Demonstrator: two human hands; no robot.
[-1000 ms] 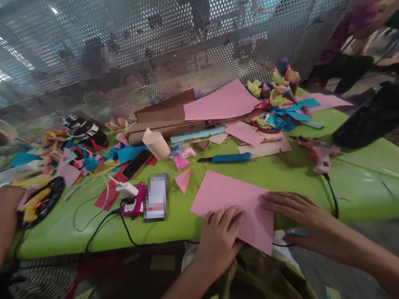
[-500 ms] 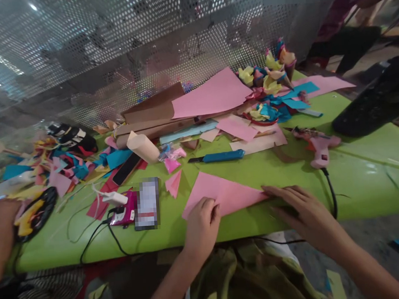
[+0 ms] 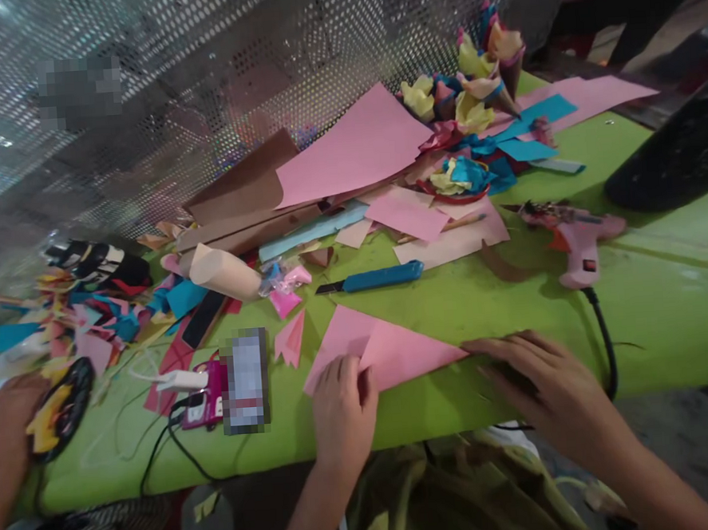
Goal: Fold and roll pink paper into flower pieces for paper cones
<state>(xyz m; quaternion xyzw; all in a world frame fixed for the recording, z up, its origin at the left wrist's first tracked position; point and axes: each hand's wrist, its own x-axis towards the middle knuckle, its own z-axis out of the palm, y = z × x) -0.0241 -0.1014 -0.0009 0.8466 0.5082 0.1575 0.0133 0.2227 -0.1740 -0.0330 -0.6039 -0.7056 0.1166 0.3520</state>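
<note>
A sheet of pink paper (image 3: 407, 350), folded to a long point on the right, lies on the green table in front of me. My left hand (image 3: 344, 409) presses on its lower left part, fingers curled and thumb drawn in against them. At the paper's right tip, the outstretched fingertips of my right hand (image 3: 540, 373) touch it, with the thumb apart below. Just beyond the paper lies a blue utility knife (image 3: 382, 277), blade out to the left. A small folded pink piece (image 3: 290, 339) rests left of the sheet.
A pink glue gun (image 3: 581, 247) and a dark bottle (image 3: 671, 150) stand at right. Phone (image 3: 245, 381), power strip (image 3: 206, 395) and cords lie left. Paper flowers (image 3: 475, 90), large pink paper (image 3: 352, 149) and scraps fill the back. Another person's hand (image 3: 15, 414) is far left, near a tape roll (image 3: 78, 406).
The view has shifted and tilted a little. My left hand's fingers lie slightly further over the paper, whose fold edge shows more clearly. My right hand stays at the tip.
</note>
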